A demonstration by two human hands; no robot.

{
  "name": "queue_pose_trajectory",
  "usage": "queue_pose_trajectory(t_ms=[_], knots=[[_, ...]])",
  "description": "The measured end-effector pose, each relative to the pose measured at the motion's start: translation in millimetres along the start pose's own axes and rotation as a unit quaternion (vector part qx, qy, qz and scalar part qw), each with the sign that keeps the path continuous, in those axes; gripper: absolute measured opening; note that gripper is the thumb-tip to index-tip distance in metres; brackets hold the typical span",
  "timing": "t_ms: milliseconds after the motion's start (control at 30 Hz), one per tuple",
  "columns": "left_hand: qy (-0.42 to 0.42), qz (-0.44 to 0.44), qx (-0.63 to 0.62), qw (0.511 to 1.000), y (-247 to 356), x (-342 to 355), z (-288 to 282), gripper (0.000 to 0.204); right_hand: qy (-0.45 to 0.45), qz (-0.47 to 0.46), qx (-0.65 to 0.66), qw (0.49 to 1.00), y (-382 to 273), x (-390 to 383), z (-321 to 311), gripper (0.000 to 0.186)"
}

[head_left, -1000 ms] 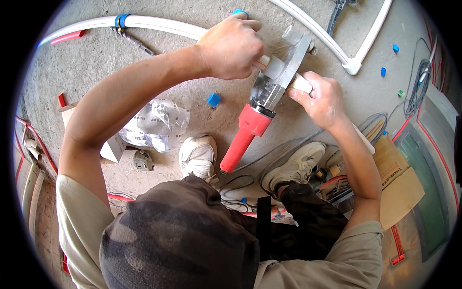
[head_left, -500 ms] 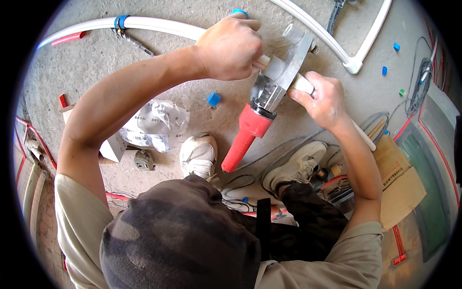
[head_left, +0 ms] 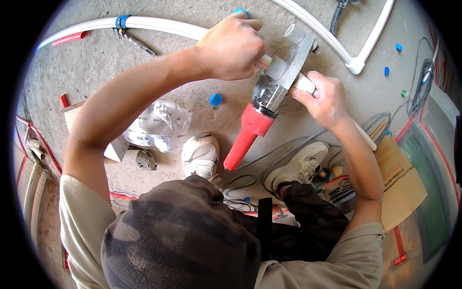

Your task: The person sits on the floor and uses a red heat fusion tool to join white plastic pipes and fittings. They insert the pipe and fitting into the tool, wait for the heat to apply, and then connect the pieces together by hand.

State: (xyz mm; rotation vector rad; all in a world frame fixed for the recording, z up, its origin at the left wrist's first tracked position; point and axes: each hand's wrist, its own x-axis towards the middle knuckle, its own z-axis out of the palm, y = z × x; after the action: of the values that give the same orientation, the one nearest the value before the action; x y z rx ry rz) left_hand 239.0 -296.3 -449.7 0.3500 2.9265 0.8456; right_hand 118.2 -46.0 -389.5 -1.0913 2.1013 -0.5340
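Observation:
A pipe-fusion tool with a red handle (head_left: 240, 139) and a metal heating plate (head_left: 296, 58) lies between my hands, pointing up and right. My left hand (head_left: 231, 50) is closed on a short light-coloured pipe piece (head_left: 263, 61) that meets a pale socket (head_left: 276, 67) on the plate's left face. A blue object (head_left: 243, 13) shows just beyond its fingertips. My right hand (head_left: 327, 101) is closed on a white pipe (head_left: 304, 83), which runs back along my forearm and meets the plate's right side.
Long white pipes (head_left: 356, 65), blue blocks (head_left: 216, 99), a drill bit (head_left: 137, 43) and grey cable (head_left: 418, 86) lie on the concrete floor (head_left: 96, 67). By my shoes (head_left: 199, 154) are a plastic bag (head_left: 161, 123), a tape measure (head_left: 146, 160) and cardboard (head_left: 399, 197).
The whole view has shifted very slightly. Both hands keep their grip on the pieces at the heating plate, with little other visible movement.

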Motion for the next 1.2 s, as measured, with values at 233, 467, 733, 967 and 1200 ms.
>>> queue_pose_trajectory(t_ms=[233,467,733,967,1200], knots=[[0.065,-0.216,-0.265,0.938,108,-93,-9,0.04,0.024,0.0,0.006,1.0,9,-3,3,0.036],[-0.128,-0.469,-0.755,0.441,163,-108,51,0.035,0.008,0.014,0.008,1.0,4,-1,-1,0.037],[-0.216,-0.501,-0.67,0.503,154,-86,31,0.028,-0.006,0.032,0.034,0.999,9,-5,-5,0.036],[-0.237,-0.509,-0.68,0.471,162,-70,23,0.026,-0.032,0.044,0.014,0.998,22,-12,-14,0.033],[-0.296,-0.321,-0.846,0.306,180,-33,34,0.024,0.003,0.113,0.082,0.99,46,-81,-52,0.024]])
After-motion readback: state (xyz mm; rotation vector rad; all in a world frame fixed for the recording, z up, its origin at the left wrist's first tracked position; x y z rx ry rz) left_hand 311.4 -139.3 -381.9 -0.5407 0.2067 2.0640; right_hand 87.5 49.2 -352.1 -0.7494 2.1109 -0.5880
